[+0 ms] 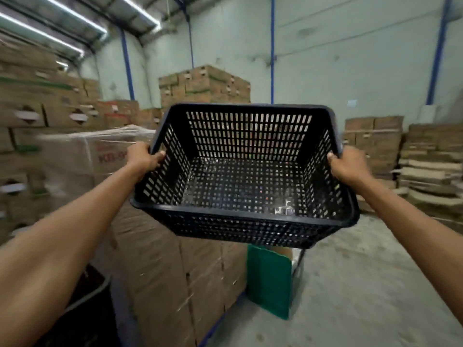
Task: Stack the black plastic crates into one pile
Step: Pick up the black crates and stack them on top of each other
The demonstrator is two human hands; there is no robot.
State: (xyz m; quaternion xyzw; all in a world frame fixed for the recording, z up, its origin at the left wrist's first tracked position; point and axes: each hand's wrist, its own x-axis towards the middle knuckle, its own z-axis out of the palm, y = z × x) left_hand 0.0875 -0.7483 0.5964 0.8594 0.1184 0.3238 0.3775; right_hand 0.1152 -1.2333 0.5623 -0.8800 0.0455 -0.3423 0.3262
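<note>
I hold one black plastic crate [244, 181] up in the air at chest height, its open top tilted toward me. Its walls and floor are slotted and nothing lies inside. My left hand [144, 157] grips the rim of its left side, thumb over the edge. On the right side's rim, my right hand [347, 165] is closed the same way. A dark rounded shape [82, 309] at the bottom left may be another container; I cannot tell what it is.
A shrink-wrapped pallet of cardboard boxes [160, 259] stands just below and left of the crate. A green and white box [271, 279] leans beside it on the concrete floor [363, 284]. More carton stacks [205, 83] line the back wall and the left; flattened cardboard [431, 171] is piled at right.
</note>
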